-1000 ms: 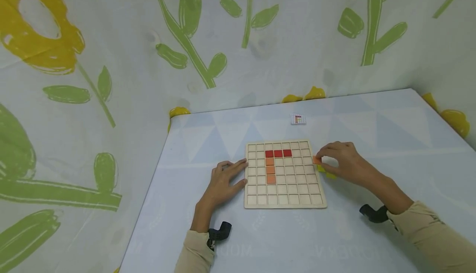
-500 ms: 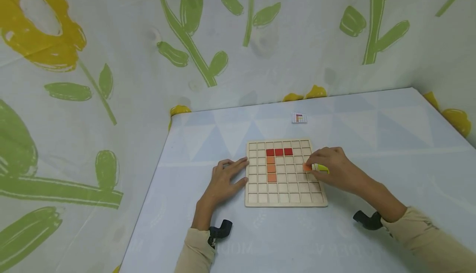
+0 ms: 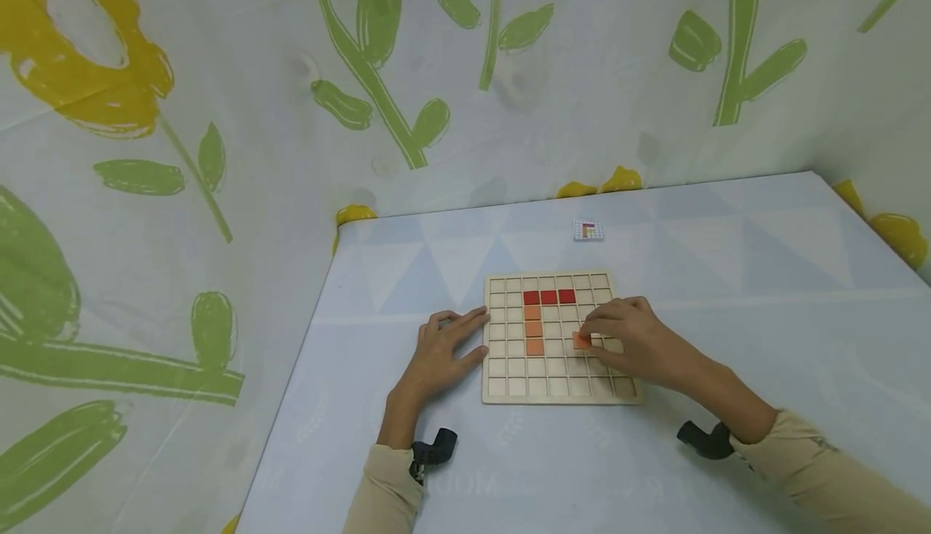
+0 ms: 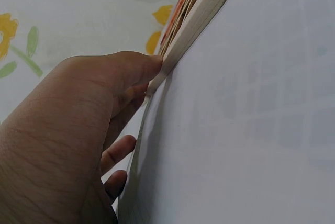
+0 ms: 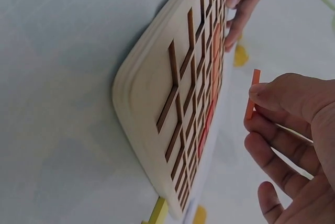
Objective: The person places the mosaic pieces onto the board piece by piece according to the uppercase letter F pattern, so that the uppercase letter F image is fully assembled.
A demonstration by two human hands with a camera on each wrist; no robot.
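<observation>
The left hand (image 3: 440, 354) lies flat on the pale blue table (image 3: 727, 292), straight fingers pressing the left edge of the square wooden grid board (image 3: 560, 388). Over the board's right half, the right hand (image 3: 633, 344) pinches a thin orange square tile (image 3: 581, 341), above the cells.

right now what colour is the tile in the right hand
Orange. The tile, pinched by the right hand over the board, shows best in the head view.
</observation>
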